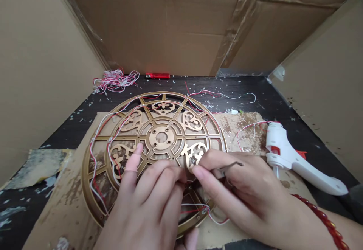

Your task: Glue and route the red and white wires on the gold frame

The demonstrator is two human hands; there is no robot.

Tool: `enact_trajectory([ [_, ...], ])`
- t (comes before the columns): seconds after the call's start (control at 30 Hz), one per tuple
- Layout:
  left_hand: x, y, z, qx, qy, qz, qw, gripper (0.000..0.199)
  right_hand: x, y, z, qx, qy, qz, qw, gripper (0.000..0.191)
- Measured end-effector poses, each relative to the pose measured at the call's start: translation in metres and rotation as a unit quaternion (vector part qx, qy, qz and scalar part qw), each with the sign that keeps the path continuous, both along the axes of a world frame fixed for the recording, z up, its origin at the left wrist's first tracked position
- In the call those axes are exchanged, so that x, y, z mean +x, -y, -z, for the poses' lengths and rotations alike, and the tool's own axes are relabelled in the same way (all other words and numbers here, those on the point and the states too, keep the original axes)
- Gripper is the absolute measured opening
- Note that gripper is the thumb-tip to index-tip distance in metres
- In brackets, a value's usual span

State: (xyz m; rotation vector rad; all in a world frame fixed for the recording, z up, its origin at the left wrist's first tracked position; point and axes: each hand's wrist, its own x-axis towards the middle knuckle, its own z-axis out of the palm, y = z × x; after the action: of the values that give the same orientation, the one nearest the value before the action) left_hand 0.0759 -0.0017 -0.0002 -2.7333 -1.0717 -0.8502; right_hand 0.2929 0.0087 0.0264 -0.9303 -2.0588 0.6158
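A round gold openwork frame [161,120] lies on a stained cardboard sheet [70,189]. Thin red and white wires [91,155] run around its rings. My left hand [153,201] rests over the frame's lower part, its index finger raised, the other fingers bent; what they hold, if anything, is hidden. My right hand [241,189] is closed at the frame's lower right, beside a scrolled ornament [195,152]. A thin dark tool [234,164] pokes out between its fingers. The tool's other end is hidden.
At the right lies a white glue gun [286,148]. Behind the frame are a tangled bundle of red and white wire [115,80] and a red lighter [159,76]. Tall cardboard walls [184,34] enclose the back and sides. A stained cloth [36,166] lies left.
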Motion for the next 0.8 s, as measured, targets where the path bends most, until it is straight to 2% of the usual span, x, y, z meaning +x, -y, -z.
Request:
enact_trajectory([
  [0.1,0.004,-0.001,0.0,0.001,-0.008,0.0,1.0,0.032,-0.003,-0.001,0.002,0.013,0.005,0.001,1.0,0.033],
  [0.33,-0.01,0.001,-0.001,0.002,-0.017,0.008,1.0,0.023,0.005,-0.011,-0.009,-0.019,0.044,-0.086,0.995,0.041],
  [0.47,-0.014,0.001,-0.001,0.0,-0.032,0.037,0.999,0.019,0.006,-0.009,-0.009,-0.029,0.043,-0.081,0.995,0.041],
  [0.53,-0.012,0.002,0.002,-0.015,-0.015,0.028,0.999,0.016,0.006,-0.009,-0.009,-0.024,0.041,-0.084,0.995,0.042],
  [0.67,-0.005,0.006,0.007,-0.029,0.043,-0.006,0.999,0.015,0.006,-0.014,-0.009,-0.023,0.029,-0.131,0.991,0.048],
  [0.8,-0.007,0.006,0.006,-0.024,0.037,-0.001,0.999,0.017,0.005,-0.017,-0.006,-0.03,0.019,-0.134,0.99,0.05],
])
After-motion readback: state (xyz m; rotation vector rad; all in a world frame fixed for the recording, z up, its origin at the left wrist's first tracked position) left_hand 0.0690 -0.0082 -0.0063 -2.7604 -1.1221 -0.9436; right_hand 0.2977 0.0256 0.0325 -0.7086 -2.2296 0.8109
